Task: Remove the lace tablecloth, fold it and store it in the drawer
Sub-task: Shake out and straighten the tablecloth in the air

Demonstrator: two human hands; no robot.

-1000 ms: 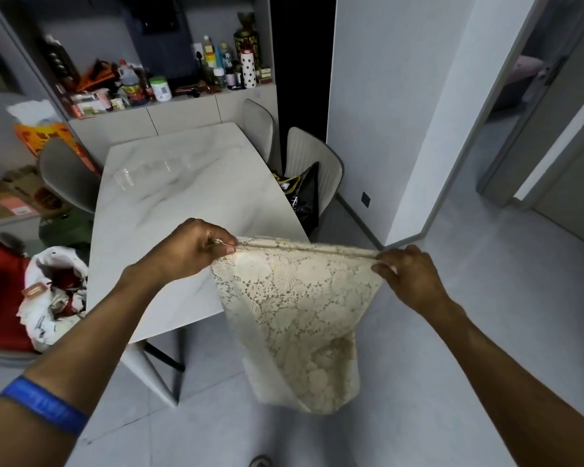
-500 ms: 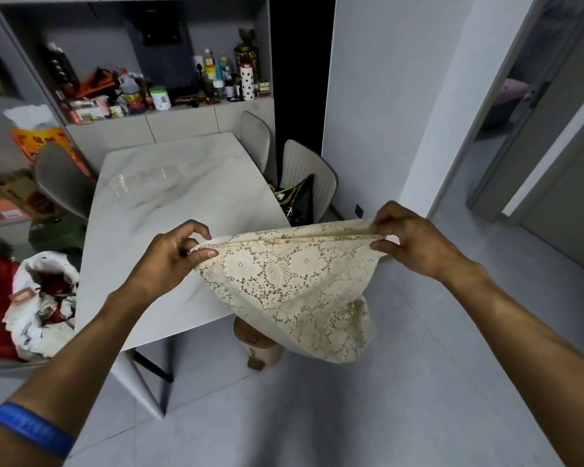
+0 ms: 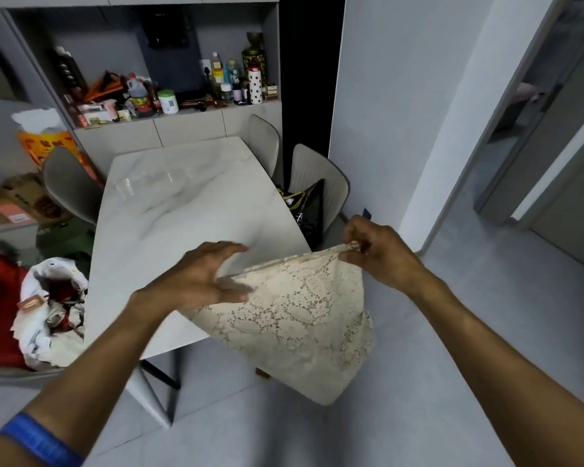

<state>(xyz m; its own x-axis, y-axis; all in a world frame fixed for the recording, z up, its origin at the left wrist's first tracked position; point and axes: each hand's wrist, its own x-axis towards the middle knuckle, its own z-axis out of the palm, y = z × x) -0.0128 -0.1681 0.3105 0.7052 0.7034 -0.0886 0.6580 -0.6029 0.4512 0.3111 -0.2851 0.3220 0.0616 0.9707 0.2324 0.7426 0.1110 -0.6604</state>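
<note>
The cream lace tablecloth (image 3: 300, 315) hangs folded in the air over the near right corner of the white marble table (image 3: 182, 224). My right hand (image 3: 378, 254) pinches its upper right corner. My left hand (image 3: 196, 278) is at the cloth's upper left end, blurred, with fingers spread and straight. The folded top edge runs between its thumb and fingers, and the thumb lies against the lace. The cloth's lower part bulges out and hangs down toward the floor.
Grey chairs (image 3: 317, 183) stand around the table, and one holds a black bag (image 3: 307, 210). A cluttered shelf (image 3: 169, 99) with cabinet fronts below lies behind the table. Bags and clothes (image 3: 48, 315) pile up at left. Open grey floor (image 3: 486, 315) and doorways lie to the right.
My left hand has opened its fingers at the cloth's left end. My hands have come closer together, and the cloth has swung up and billowed from hanging flat.
</note>
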